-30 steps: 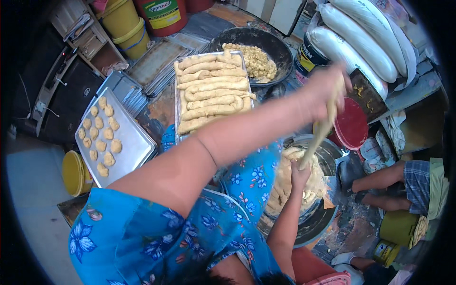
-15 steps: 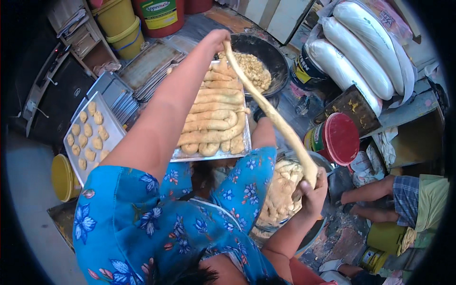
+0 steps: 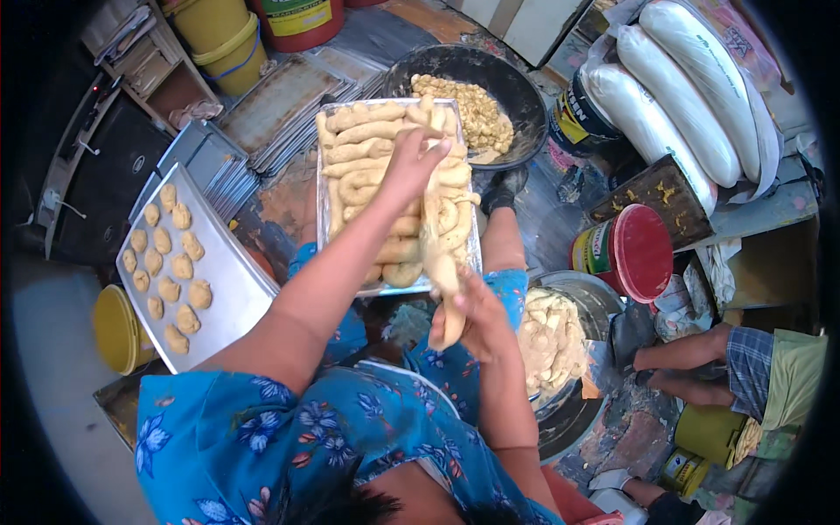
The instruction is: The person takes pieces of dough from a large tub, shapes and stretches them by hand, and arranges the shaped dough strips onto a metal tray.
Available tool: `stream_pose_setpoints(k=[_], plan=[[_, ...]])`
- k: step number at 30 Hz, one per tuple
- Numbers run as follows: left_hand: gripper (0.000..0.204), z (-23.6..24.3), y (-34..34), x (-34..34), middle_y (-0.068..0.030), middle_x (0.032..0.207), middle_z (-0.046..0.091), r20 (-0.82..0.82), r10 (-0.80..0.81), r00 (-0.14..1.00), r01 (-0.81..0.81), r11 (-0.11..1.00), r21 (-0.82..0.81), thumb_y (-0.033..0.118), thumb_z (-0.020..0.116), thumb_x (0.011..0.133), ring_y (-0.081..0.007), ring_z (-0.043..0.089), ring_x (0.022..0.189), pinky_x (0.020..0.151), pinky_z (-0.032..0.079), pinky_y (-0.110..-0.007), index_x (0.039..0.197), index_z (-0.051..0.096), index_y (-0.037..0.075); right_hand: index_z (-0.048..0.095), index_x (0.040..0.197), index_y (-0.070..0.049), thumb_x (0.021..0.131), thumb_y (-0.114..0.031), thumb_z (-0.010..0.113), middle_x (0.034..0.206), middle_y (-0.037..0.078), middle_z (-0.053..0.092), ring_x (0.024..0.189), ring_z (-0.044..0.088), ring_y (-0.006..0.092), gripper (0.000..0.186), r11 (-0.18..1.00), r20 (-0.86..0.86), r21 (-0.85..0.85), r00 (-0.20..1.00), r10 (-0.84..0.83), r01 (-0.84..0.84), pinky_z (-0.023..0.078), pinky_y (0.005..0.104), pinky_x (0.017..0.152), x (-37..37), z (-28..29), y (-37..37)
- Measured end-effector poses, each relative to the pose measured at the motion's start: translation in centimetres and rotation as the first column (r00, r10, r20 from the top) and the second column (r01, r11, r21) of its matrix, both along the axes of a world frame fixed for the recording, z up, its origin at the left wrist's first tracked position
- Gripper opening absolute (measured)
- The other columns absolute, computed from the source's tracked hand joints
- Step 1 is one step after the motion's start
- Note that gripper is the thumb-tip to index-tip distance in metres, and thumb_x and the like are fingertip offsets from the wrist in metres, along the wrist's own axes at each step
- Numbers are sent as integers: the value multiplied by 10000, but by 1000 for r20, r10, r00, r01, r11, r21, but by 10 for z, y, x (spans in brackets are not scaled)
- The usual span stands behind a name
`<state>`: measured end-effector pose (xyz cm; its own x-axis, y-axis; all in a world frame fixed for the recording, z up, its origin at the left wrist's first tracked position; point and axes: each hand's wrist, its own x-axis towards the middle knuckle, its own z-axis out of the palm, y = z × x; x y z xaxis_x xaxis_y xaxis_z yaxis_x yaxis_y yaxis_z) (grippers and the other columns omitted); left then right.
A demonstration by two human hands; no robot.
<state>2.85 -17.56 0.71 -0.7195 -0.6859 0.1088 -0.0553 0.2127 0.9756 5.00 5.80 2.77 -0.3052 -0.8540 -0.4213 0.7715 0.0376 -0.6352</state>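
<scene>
A soft, pale dough rope (image 3: 432, 214) stretches between my two hands over a foil-lined tray (image 3: 476, 249). My left hand (image 3: 416, 163) pinches its far end above the middle of the tray. Nearer to me, my right hand (image 3: 481, 317) is wrapped round the thick lower end, just past the tray's near edge. Rows of dough ropes (image 3: 364, 131) cover the tray, some of them curled back on themselves. To the right stands a basin (image 3: 588, 297) with a large heap of dough (image 3: 551, 341) in it.
Beyond the tray sits a black basin (image 3: 407, 70) with lumpy filling (image 3: 477, 118). A metal tray (image 3: 229, 293) of small dough pieces leans at the left. A red-lidded bucket (image 3: 641, 254) and white filled bags (image 3: 656, 114) stand at the right. Another person's legs (image 3: 687, 357) show at the far right.
My left hand has come down and nearer from its raised place at the far side. My right hand has moved left from the dough basin. The rope now hangs over the tray.
</scene>
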Motion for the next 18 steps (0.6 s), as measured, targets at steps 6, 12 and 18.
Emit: stream_pose_setpoints(k=[6, 12, 18], plan=[[614, -19, 94, 106, -134, 1252, 327, -282, -303, 910, 407, 780, 476, 439, 430, 888, -207, 319, 1186, 996, 261, -322, 1298, 263, 14, 360, 1191, -37, 827, -165, 544, 974, 106, 507, 839, 562, 224, 428, 937, 164, -298, 977, -139, 184, 496, 362, 766, -5, 13, -39], [609, -2, 56, 136, -100, 1165, 459, -2, -808, 589, 662, 482, 574, 383, 554, 837, -176, 435, 1089, 935, 348, -317, 1289, 336, 37, 384, 1137, -35, 818, -99, 520, 992, 96, 498, 911, 524, 214, 352, 833, 138, -244, 868, -476, 496, 456, 341, 808, 19, 10, -45], [413, 55, -26, 93, -107, 1045, 582, 537, -656, 530, 808, 583, -85, 250, 685, 702, -215, 523, 1022, 903, 382, -332, 1052, 580, 57, 387, 1109, -34, 797, -6, 499, 957, 83, 494, 938, 536, 216, 333, 951, -259, -127, 916, -306, 282, 476, 340, 790, 17, -39, -5]])
